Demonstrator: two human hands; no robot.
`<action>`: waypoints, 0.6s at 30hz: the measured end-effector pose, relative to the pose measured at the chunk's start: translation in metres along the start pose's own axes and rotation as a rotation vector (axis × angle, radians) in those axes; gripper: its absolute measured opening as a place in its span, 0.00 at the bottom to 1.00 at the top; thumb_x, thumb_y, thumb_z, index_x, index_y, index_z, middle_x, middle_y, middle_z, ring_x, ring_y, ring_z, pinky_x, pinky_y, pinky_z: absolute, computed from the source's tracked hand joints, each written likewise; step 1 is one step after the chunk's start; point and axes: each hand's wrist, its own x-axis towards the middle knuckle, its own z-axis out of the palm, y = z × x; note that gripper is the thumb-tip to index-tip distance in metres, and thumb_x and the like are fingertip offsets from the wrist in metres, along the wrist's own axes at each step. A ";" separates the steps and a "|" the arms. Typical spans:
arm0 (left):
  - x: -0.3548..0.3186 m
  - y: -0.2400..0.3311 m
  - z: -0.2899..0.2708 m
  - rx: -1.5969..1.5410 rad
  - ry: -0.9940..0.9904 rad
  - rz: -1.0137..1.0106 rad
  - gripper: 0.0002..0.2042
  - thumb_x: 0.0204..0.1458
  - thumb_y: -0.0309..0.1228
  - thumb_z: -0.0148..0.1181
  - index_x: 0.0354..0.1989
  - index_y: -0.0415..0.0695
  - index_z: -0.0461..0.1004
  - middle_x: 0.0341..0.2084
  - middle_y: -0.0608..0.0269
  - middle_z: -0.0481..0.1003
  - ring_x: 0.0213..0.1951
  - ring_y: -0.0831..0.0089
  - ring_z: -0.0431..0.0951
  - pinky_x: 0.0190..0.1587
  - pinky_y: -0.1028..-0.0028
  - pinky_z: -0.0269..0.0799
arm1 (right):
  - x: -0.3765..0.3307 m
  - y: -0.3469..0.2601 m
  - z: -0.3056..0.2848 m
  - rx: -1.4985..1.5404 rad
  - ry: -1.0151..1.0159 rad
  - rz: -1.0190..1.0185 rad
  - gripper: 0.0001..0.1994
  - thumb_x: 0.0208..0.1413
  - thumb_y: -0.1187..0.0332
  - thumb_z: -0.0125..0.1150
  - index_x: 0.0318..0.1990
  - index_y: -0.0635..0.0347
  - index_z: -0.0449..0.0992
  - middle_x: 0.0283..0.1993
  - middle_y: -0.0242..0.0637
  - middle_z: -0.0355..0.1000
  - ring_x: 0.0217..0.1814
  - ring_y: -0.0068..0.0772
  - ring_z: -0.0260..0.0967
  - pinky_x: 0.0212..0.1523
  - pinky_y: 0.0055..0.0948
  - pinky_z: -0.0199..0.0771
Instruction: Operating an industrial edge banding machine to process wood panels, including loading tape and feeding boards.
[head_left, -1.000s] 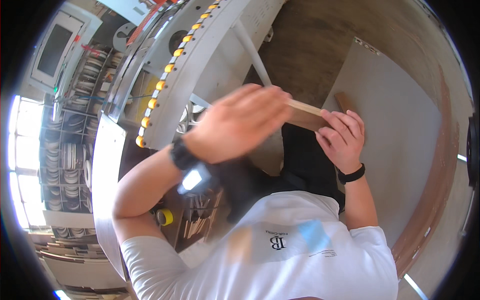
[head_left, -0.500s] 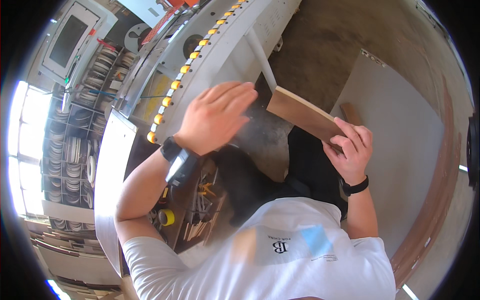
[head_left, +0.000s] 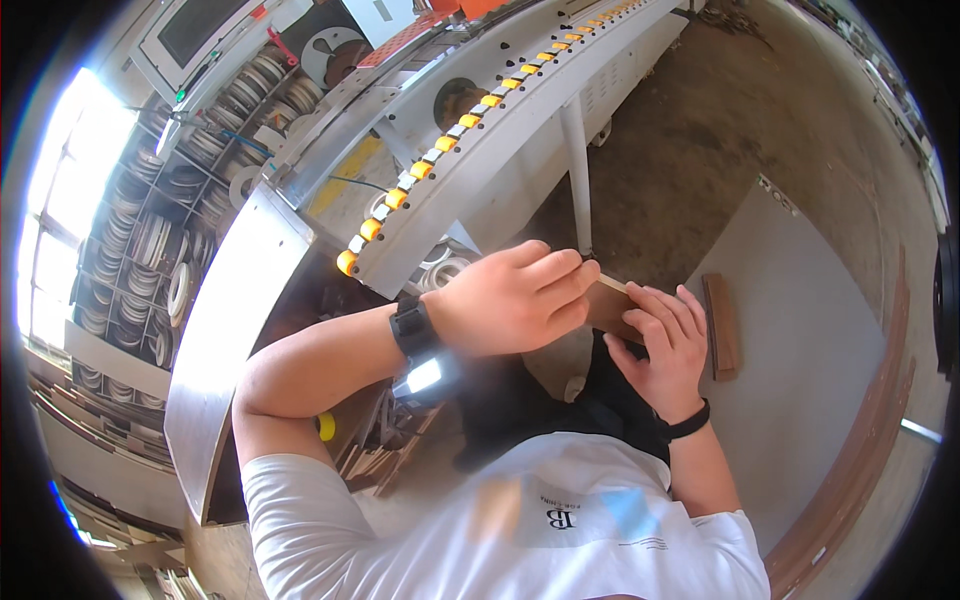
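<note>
White printed T-shirt; black wristbands; black trousers

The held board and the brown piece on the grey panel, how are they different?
The held board is in the right hand, partly covered; the brown piece lies uncovered on the grey panel. The held board shows a pale edge; the brown piece shows none. Both look brown.

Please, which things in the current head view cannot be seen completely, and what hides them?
Head view: brown board, left end covered by the left hand.
Head view: yellow object, partly behind the left arm.
Head view: dark screen, cut off by the upper edge.
</note>
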 end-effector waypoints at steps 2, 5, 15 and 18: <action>-0.006 -0.008 -0.005 -0.052 0.006 -0.056 0.07 0.49 0.29 0.66 0.37 0.49 0.80 0.55 0.60 0.81 0.54 0.65 0.80 0.50 0.69 0.80 | -0.001 0.012 0.002 0.000 0.032 -0.007 0.21 0.43 0.68 0.82 0.42 0.49 0.75 0.61 0.29 0.82 0.60 0.36 0.79 0.70 0.51 0.70; -0.029 -0.034 -0.019 -0.048 -0.032 -0.166 0.10 0.47 0.29 0.70 0.39 0.50 0.81 0.55 0.60 0.81 0.54 0.61 0.81 0.52 0.66 0.81 | -0.012 0.044 -0.005 -0.086 0.028 0.133 0.19 0.44 0.67 0.82 0.41 0.50 0.77 0.54 0.30 0.83 0.56 0.39 0.79 0.70 0.52 0.72; -0.161 -0.196 -0.022 -0.209 0.019 -1.189 0.21 0.58 0.32 0.74 0.59 0.45 0.81 0.55 0.55 0.82 0.54 0.54 0.82 0.58 0.61 0.78 | -0.080 0.073 0.007 0.042 -0.137 0.414 0.13 0.47 0.68 0.79 0.40 0.53 0.83 0.42 0.36 0.82 0.49 0.48 0.77 0.56 0.44 0.75; -0.207 -0.237 -0.007 -0.187 -0.191 -1.289 0.21 0.65 0.40 0.69 0.63 0.45 0.80 0.55 0.52 0.82 0.54 0.52 0.82 0.58 0.62 0.78 | -0.088 0.064 0.023 0.222 -0.280 0.483 0.13 0.48 0.68 0.79 0.41 0.53 0.83 0.40 0.35 0.83 0.44 0.41 0.81 0.49 0.40 0.79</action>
